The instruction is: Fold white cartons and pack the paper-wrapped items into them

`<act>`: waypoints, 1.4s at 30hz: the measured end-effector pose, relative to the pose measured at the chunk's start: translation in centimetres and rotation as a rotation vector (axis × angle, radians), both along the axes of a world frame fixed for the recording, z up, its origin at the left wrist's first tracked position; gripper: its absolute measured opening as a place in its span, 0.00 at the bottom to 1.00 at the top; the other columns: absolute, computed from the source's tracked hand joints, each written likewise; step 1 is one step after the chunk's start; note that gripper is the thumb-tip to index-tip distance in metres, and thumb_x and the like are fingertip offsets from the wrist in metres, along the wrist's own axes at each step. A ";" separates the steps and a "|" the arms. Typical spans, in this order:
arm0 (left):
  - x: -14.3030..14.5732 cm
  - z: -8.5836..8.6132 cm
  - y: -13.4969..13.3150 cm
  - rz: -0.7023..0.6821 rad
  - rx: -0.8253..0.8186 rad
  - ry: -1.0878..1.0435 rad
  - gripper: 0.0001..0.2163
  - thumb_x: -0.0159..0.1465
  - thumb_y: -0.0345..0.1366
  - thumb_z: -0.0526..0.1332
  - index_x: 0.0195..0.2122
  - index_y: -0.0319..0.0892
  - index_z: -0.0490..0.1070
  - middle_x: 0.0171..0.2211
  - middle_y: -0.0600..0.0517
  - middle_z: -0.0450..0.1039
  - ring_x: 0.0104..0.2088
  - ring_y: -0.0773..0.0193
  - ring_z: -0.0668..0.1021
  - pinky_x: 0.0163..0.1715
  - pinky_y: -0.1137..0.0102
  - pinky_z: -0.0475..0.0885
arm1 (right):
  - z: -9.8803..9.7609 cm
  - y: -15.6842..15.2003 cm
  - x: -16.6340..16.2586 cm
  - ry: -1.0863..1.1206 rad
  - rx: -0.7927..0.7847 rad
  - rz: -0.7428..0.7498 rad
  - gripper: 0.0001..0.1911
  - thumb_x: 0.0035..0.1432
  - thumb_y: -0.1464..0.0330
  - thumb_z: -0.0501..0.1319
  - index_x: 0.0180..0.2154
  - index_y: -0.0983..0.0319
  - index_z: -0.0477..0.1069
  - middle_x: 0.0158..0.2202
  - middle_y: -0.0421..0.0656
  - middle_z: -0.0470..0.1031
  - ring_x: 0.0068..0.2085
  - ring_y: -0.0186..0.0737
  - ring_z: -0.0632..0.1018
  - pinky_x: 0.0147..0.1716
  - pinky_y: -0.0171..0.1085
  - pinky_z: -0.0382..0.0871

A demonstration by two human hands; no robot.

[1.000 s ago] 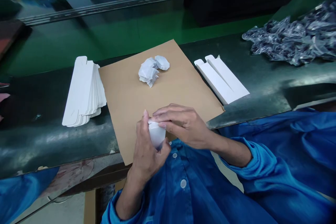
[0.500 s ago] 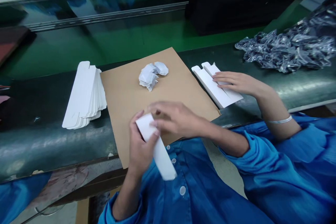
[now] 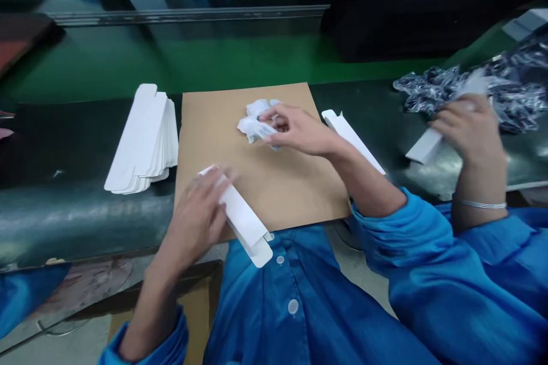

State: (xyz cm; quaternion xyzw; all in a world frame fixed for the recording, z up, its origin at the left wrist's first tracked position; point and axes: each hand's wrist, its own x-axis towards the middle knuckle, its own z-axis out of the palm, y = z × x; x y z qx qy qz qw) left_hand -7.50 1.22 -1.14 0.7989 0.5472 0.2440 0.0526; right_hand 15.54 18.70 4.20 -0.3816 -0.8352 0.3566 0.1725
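Carton (image 3: 246, 214), at seven o'clock from the centre of the brown sheet (image 3: 295, 197), lay grasped in my left hand (image 3: 194, 219) near its upper end, presumably leaving the flapped end free. At twelve, my right hand (image 3: 302, 128) curled its fingers about crumpled paper (image 3: 249, 125); I could not tell whether they gripped.

Soft, moderate light falls evenly on the brown cardboard sheet (image 3: 299, 182), throws pale glare along the front of the worktop (image 3: 64, 222) and picks small glints off the crinkled plastic (image 3: 520, 94), while the black block (image 3: 402, 11) sinks into shadow. Motion smears the left hand (image 3: 197, 214) and the co-worker's hand (image 3: 468, 128); the stacked white cartons (image 3: 139, 142) look crisper. Wide-angle stretching shows towards the edges.
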 end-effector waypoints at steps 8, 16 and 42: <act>0.3 0.1 1.8 -0.328 -0.124 0.351 0.18 0.68 0.40 0.58 0.58 0.47 0.70 0.51 0.46 0.77 0.52 0.51 0.76 0.57 0.53 0.67 | -3.3 -4.5 5.6 -0.359 0.386 -0.262 0.18 0.67 0.68 0.54 0.55 0.66 0.71 0.51 0.53 0.77 0.52 0.51 0.75 0.51 0.47 0.68; 2.7 0.0 3.1 -0.330 -0.072 0.345 0.23 0.70 0.38 0.54 0.67 0.50 0.59 0.66 0.42 0.61 0.62 0.47 0.67 0.60 0.50 0.63 | -4.8 -5.2 6.7 -0.425 0.446 -0.083 0.21 0.65 0.66 0.59 0.58 0.68 0.67 0.54 0.53 0.75 0.53 0.52 0.73 0.54 0.48 0.67; 3.0 -0.6 2.7 -0.423 -0.055 0.201 0.21 0.65 0.22 0.54 0.47 0.58 0.78 0.59 0.49 0.67 0.56 0.51 0.70 0.45 0.58 0.62 | -5.1 -10.7 6.1 -0.024 0.153 0.160 0.20 0.64 0.72 0.61 0.57 0.63 0.69 0.53 0.48 0.75 0.54 0.42 0.75 0.55 0.44 0.71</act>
